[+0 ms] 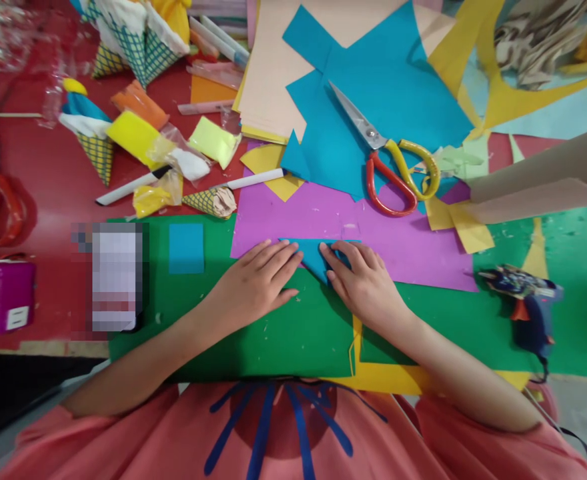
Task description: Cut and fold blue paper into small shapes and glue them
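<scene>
A small blue paper piece (314, 257) lies folded on the green sheet (283, 333) where it meets the purple sheet (323, 217). My left hand (256, 283) lies flat with fingers stretched out, its fingertips pressing the blue piece's left part. My right hand (361, 280) also lies flat, fingers extended over the piece's right part. Both hands press the paper down; neither grips anything.
Scissors (388, 163) with red and yellow handles rest on a large blue sheet (383, 87). A glue gun (528, 300) lies at the right. A small blue rectangle (186, 248), markers (133, 187), paper cones (96, 143) and scraps crowd the red table (48, 193). A purple box (1, 297) sits left.
</scene>
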